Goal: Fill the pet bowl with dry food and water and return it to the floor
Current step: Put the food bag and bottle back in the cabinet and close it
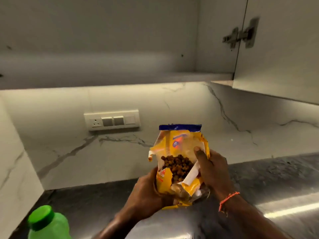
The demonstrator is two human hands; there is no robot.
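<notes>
An opened yellow bag of dry pet food [174, 145] with a blue top strip is held upright above the dark counter [96, 199]. Brown kibble [177, 165] shows through its torn mouth. My left hand [146, 195] grips the bag's lower left side. My right hand [212, 171] holds the right side, its thumb pressed inside the opening. A green bottle with a green cap [46, 223] stands at the lower left. No pet bowl is in view.
A marble backsplash carries a white switch and socket panel [112, 121]. An open cabinet door with hinges [276, 49] hangs at the upper right. A shiny steel surface [284, 207] lies at the right of the counter.
</notes>
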